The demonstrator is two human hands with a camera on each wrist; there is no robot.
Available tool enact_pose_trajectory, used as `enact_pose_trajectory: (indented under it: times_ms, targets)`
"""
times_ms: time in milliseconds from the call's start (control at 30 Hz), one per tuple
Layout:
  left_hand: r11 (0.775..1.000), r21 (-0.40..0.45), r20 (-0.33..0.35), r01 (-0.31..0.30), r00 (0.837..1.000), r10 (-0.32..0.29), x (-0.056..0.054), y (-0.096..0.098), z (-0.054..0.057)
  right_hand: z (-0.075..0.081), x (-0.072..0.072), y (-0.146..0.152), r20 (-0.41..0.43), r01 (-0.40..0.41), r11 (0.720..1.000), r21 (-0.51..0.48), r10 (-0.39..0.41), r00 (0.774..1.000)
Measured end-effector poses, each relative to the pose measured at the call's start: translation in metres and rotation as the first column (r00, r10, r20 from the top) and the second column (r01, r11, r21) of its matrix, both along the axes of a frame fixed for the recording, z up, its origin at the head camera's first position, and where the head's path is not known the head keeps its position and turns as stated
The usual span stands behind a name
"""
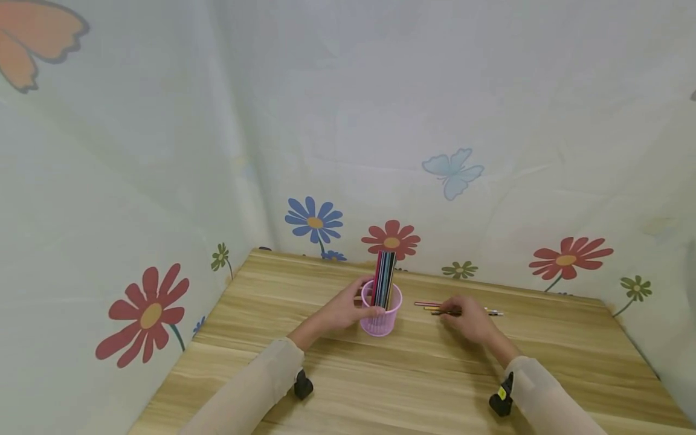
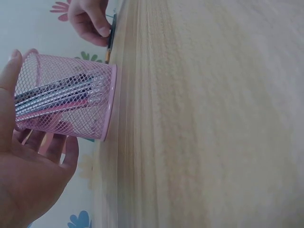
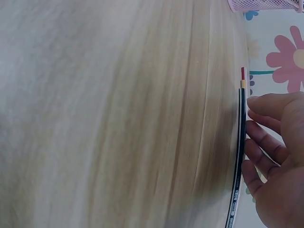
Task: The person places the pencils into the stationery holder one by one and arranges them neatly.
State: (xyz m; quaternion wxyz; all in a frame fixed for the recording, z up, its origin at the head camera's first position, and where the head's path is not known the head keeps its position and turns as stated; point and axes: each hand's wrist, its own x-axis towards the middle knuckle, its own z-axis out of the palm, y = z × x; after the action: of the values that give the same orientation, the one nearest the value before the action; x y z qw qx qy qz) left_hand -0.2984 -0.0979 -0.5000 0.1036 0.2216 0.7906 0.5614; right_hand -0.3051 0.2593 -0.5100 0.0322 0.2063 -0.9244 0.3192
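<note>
A pink mesh pencil cup (image 1: 379, 325) stands upright on the wooden table. The left hand (image 1: 345, 308) grips it by the side, thumb at the front and fingers behind. A bundle of pencils (image 1: 383, 281) in several colours leans inside it. Over to the right, loose pencils (image 1: 426, 303) lie side by side on the table. Relaxed, half-bent fingers of the right hand (image 1: 466, 315) touch them from above. The right wrist view shows a dark striped pencil (image 3: 242, 137) lying along the fingertips, with a red tip (image 3: 242, 73) of another beyond it.
The wooden table (image 1: 380, 386) ends at the back against a pale fabric wall (image 1: 348, 121) printed with flowers and butterflies. The same fabric closes off the left side. Black devices (image 1: 302, 385) are strapped at both wrists.
</note>
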Motion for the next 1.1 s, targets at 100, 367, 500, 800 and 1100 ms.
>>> enact_pose_trajectory:
  times_ms: [100, 367, 500, 800, 1100]
  targets:
    - [1.0, 0.001, 0.0, 0.0, 1.0, 0.0, 0.0, 0.0, 0.0, 0.0, 0.001, -0.001, 0.001, -0.01, 1.0, 0.005, 0.01, 1.0]
    - [1.0, 0.004, -0.005, 0.006, 1.0, -0.006, 0.001, 0.002, -0.001, -0.004, -0.001, -0.001, 0.045, -0.03, 0.999, 0.044, 0.028, 0.999]
    - [1.0, 0.005, -0.011, 0.006, 1.0, -0.006, 0.0, 0.002, -0.002, -0.008, -0.002, -0.001, 0.072, -0.035, 0.999, 0.002, 0.035, 0.997]
    - [1.0, -0.006, -0.018, -0.002, 1.0, 0.002, -0.001, 0.001, 0.003, -0.011, -0.001, -0.001, 0.11, -0.006, 0.995, -0.098, 0.017, 0.994]
    - [1.0, 0.002, -0.022, -0.001, 1.0, 0.001, 0.0, 0.0, -0.003, -0.017, 0.001, -0.005, 0.118, 0.017, 0.995, -0.103, -0.004, 0.993]
